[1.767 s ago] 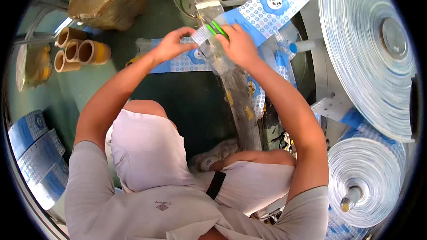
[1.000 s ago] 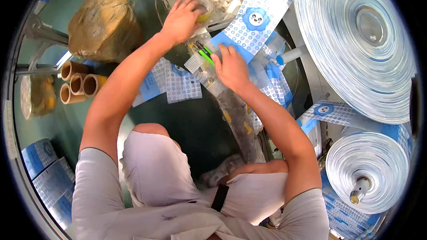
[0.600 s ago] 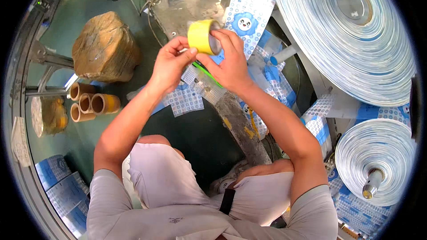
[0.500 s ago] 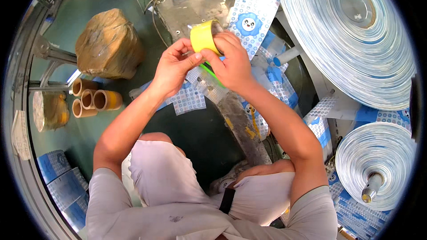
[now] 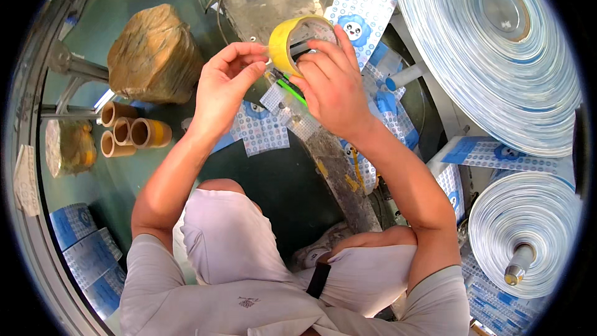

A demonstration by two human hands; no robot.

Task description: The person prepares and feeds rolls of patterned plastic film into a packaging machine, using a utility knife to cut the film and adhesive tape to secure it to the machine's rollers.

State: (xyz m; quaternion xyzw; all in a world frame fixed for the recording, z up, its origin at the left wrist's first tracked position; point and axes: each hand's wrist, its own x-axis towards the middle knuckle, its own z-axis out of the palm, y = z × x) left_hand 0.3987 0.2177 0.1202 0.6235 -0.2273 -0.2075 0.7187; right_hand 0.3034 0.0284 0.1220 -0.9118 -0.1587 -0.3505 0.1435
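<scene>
A roll of yellow adhesive tape (image 5: 281, 45) is up in front of me, its round opening turned partly toward the right. My right hand (image 5: 339, 90) grips it, with fingers reaching into the core and over the rim. My left hand (image 5: 219, 87) is closed at the roll's left side, thumb and forefinger pinching what looks like the tape's loose end. Something dark shows inside the core by my right fingers; I cannot make out what it is. Below the roll lies a bright green strip (image 5: 292, 92), partly covered by my right hand.
Large film reels (image 5: 435, 37) and a smaller reel (image 5: 497, 230) stand at the right. Printed blue-white film (image 5: 264, 129) lies about the metal machine base (image 5: 348, 196). Cardboard cores (image 5: 149, 133) and a brown wrapped bundle (image 5: 152, 56) are on the green floor at left.
The tape roll has tilted so its opening shows more, and my right hand has shifted right. My left hand has drawn slightly left, widening the gap between the hands.
</scene>
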